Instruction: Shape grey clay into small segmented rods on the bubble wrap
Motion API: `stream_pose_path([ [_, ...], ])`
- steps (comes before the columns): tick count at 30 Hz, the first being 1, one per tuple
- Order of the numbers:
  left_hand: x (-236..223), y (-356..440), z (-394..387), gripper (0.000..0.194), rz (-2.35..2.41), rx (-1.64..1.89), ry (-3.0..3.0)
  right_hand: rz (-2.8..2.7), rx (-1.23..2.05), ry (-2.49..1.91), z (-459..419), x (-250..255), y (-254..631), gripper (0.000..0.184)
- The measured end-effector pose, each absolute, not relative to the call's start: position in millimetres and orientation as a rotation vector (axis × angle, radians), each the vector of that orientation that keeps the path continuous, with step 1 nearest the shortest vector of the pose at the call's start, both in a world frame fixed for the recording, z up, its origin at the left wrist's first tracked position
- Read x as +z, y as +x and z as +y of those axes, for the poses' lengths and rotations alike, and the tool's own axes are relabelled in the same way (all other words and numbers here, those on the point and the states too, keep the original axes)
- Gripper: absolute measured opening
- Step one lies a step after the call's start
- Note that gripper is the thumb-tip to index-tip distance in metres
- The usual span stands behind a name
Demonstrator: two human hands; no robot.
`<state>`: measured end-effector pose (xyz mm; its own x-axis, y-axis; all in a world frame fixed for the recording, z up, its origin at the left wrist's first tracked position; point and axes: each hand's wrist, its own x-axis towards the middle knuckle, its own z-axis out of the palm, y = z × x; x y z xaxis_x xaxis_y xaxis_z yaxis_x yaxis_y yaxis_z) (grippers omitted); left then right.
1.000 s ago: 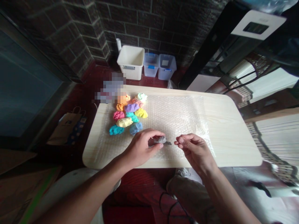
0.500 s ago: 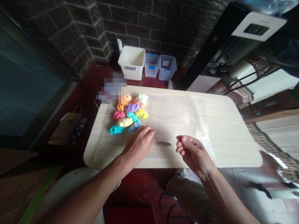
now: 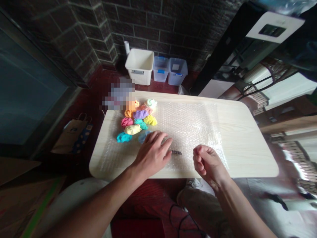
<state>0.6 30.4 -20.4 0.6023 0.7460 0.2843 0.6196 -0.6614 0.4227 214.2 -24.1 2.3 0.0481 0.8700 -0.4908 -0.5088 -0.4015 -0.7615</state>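
Note:
My left hand (image 3: 156,150) is over the sheet of bubble wrap (image 3: 183,122), palm down, fingers apart and holding nothing visible. Close by its fingertips lies a short, dark, ridged strip (image 3: 177,152), its left end behind the hand. Just beyond the hand, partly covered by it, is a blue soft lump (image 3: 143,136). My right hand (image 3: 206,162) is held to the right of the strip, fingers curled closed with the thumb against them; what is inside, if anything, is hidden. Left of centre sit more soft lumps, among them a yellow one (image 3: 150,120), a purple one (image 3: 140,114) and a teal one (image 3: 123,137).
The bubble wrap covers part of a pale wooden table (image 3: 242,142). Past its far edge, a white bin (image 3: 140,66) and two clear plastic boxes with blue clips (image 3: 160,71) stand by the brick wall. A paper bag (image 3: 68,134) rests on the floor to the left.
My left hand has shifted slightly right and its fingers have spread, covering part of the dark strip. My right hand has moved a little right and its fingers have curled in tighter.

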Motion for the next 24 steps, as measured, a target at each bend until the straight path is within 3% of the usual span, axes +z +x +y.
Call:
stream_pose_path([
  [7, -33, 11, 25, 0.015, 1.021, 0.575, 2.688, -0.523, 1.582, -1.194, -20, -3, 215, 0.029],
  [12, -33, 10, 26, 0.016, 0.951, 0.609, 2.726, -0.513, 1.566, -1.237, -19, -3, 220, 0.029],
  [24, -17, -3, 38, 0.005, 0.955, 0.918, 2.145, -0.527, 1.522, -1.247, -16, -7, 227, 0.030],
])
